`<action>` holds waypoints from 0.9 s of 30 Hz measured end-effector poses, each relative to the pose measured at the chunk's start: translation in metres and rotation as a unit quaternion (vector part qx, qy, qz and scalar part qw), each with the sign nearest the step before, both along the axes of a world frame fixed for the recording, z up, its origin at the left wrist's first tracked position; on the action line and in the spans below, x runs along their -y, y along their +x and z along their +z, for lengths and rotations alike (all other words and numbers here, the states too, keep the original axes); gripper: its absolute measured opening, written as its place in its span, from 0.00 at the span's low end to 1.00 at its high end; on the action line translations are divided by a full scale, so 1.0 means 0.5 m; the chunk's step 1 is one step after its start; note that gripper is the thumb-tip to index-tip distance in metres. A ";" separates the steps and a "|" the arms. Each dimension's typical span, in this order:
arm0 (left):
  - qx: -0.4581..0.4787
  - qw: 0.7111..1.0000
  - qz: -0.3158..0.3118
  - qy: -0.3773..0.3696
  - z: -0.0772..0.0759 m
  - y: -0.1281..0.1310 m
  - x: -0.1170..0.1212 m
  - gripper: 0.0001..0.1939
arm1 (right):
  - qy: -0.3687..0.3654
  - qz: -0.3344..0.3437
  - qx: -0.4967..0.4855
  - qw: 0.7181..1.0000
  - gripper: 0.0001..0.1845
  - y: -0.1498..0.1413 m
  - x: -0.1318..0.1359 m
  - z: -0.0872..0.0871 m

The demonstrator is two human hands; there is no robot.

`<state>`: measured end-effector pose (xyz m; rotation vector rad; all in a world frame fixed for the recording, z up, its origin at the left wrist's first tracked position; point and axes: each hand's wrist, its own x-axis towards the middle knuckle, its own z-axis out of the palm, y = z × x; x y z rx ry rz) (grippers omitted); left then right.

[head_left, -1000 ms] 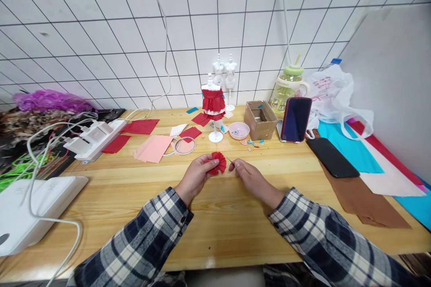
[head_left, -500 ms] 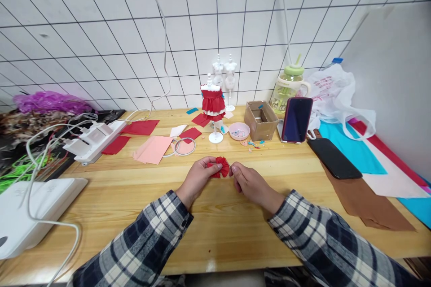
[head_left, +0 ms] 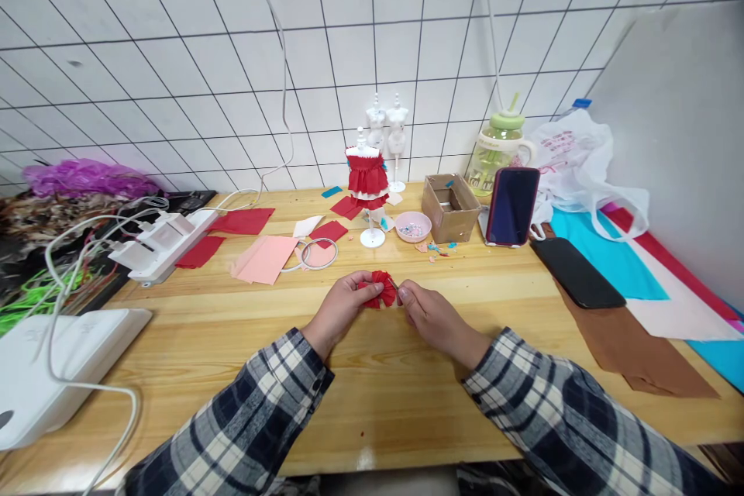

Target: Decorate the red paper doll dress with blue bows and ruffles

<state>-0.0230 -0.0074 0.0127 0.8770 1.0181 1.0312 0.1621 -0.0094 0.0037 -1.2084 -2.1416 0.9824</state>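
Pinched between the thumb and fingers of my left hand point(head_left: 342, 304) is a small gathered piece of red fabric point(head_left: 381, 288), its pleats fanning out. My right hand point(head_left: 433, 311) is closed close to the fabric's right edge. A thin dark tip, too small to name, pokes from its fingertips and meets the fabric. Behind my hands stands a miniature dress form point(head_left: 373, 237) wearing a red ruffled dress point(head_left: 367, 178) with a white layer near the hem. Two bare white dress forms point(head_left: 397, 128) are at its back.
A pink bowl point(head_left: 413, 227) of small beads and a cardboard box point(head_left: 451, 209) sit beyond my hands. Phones point(head_left: 511, 207), a drinking bottle point(head_left: 501, 151) and coloured fabric point(head_left: 631, 353) lie right. Fabric pieces point(head_left: 267, 257), a ring-shaped cable point(head_left: 319, 253) and a power strip point(head_left: 174, 244) occupy the left.
My right fingertips have shifted slightly, and the thin tip now lies against the fabric's right edge. My left hand keeps its hold in the same place.
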 end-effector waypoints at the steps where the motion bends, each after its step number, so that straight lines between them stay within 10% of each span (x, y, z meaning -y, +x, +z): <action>1: 0.008 1.000 0.007 -0.004 0.000 0.000 0.001 0.13 | 0.001 -0.001 -0.001 1.000 0.16 0.000 0.000 0.000; 27: 0.020 1.000 -0.024 -0.001 0.005 0.000 0.002 0.12 | 0.005 -0.004 0.016 1.000 0.17 -0.001 0.001 0.001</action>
